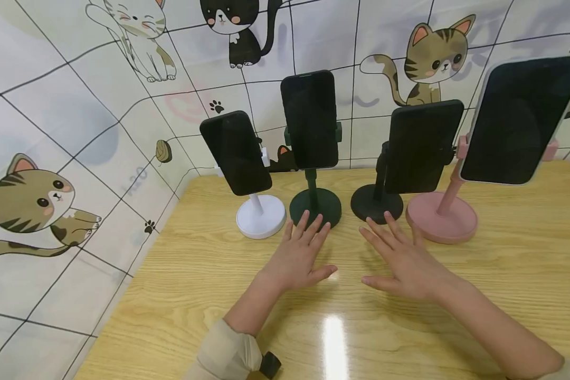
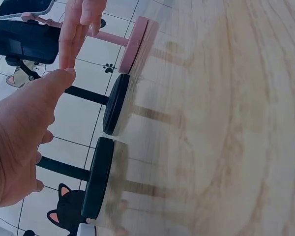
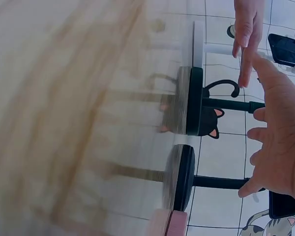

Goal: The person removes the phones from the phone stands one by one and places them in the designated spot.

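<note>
My left hand (image 1: 295, 259) hovers over the table with fingers spread, its fingertips overlapping the base of a dark green phone stand (image 1: 315, 208) in the head view. Likewise spread, my right hand (image 1: 405, 262) is nearest to a black phone stand (image 1: 377, 203). Both wrist views show the hands raised off the tabletop, holding nothing. A black phone (image 1: 310, 121) sits upright in the green stand, and another phone (image 1: 423, 148) in the black one. On the left, a white stand (image 1: 261, 217) carries a tilted phone (image 1: 237, 153). At the right, a pink stand (image 1: 442, 217) bears a larger white-edged device (image 1: 522, 121).
The stands form a row near the back edge of the light wooden table (image 1: 171, 295). Behind and to the left hangs a white grid-patterned backdrop (image 1: 138, 121) printed with cartoon cats. A small black object (image 1: 269, 364) shows beside my left sleeve (image 1: 228, 351).
</note>
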Demonstrator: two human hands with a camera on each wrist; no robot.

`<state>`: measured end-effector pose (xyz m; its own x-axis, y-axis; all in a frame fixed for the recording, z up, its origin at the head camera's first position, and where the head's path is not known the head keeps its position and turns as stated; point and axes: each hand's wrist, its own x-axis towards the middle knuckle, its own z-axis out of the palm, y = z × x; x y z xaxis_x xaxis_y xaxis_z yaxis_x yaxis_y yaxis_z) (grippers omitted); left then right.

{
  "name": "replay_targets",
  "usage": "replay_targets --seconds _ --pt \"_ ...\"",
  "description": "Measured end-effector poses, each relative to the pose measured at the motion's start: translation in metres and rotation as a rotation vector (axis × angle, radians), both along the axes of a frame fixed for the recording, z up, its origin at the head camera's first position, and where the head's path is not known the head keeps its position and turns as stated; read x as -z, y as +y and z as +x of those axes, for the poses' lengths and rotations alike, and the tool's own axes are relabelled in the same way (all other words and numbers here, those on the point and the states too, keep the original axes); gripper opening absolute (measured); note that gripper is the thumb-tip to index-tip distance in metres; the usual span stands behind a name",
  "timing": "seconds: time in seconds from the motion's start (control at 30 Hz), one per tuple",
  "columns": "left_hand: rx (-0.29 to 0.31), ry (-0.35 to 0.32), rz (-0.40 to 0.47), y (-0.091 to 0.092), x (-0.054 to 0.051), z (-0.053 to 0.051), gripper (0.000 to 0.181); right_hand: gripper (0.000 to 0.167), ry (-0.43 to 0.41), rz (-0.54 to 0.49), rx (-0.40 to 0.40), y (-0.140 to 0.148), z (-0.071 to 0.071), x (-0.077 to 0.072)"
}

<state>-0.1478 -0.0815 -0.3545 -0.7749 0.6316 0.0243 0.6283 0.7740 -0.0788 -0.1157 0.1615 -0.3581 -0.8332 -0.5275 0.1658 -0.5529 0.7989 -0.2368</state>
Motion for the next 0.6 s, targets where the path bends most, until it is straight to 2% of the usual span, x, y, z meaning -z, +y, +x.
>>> replay_targets --seconds 0.13,0.33,0.6 --pt "0.005 -0.030 0.030 -0.004 0.001 0.001 0.075 0.081 -0.009 -0.035 -0.008 -0.004 0.000 0.001" --pt "-0.004 -0.105 0.104 -0.012 0.001 0.001 0.062 0.074 -0.011 -0.154 -0.054 -0.014 -0.002 -0.001" --pt "-0.066 -0.149 0.233 -0.031 -0.005 0.000 0.058 0.061 -0.062 -0.303 -0.005 -0.035 -0.012 -0.012"
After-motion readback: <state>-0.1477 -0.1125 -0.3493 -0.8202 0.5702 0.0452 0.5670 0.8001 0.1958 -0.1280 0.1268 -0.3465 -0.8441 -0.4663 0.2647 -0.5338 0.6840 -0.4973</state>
